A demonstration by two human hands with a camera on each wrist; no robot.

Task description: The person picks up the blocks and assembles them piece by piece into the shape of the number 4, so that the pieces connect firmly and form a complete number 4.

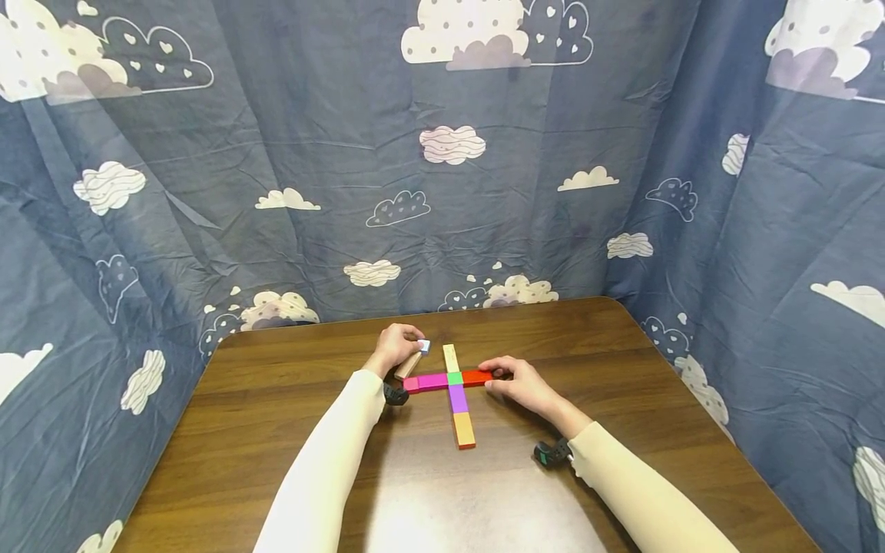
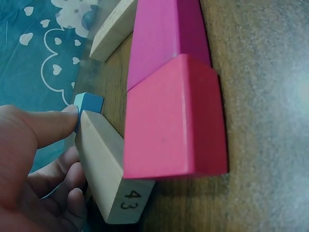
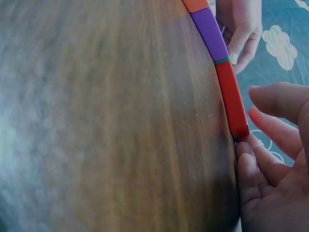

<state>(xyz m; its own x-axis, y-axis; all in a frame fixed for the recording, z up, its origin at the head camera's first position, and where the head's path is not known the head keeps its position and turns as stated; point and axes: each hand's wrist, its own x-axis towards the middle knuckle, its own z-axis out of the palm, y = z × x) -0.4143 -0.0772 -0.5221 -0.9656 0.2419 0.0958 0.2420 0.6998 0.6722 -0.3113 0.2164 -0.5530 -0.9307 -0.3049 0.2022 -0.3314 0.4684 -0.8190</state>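
Note:
On the table, a cross of coloured blocks lies flat. Its left arm has a pink block (image 2: pixel 159 125) butted against a magenta block (image 1: pixel 434 382); a red block (image 1: pixel 477 377) makes up the right arm. A small green square (image 1: pixel 455 378) sits at the centre. My left hand (image 1: pixel 396 346) pinches a small blue block (image 2: pixel 89 102) beyond a plain wooden block (image 2: pixel 104 164) marked 43; its far fingertips are partly hidden. My right hand (image 1: pixel 522 384) lies at the red block's outer end, fingers loosely bent, with no firm grip visible.
A pale wooden block (image 1: pixel 450 357) forms the cross's far arm. Toward me run a purple block (image 1: pixel 458 398) and an orange-yellow block (image 1: pixel 464 428). Behind the wooden table (image 1: pixel 276 430) hangs a blue cloud-patterned curtain (image 1: pixel 332 153).

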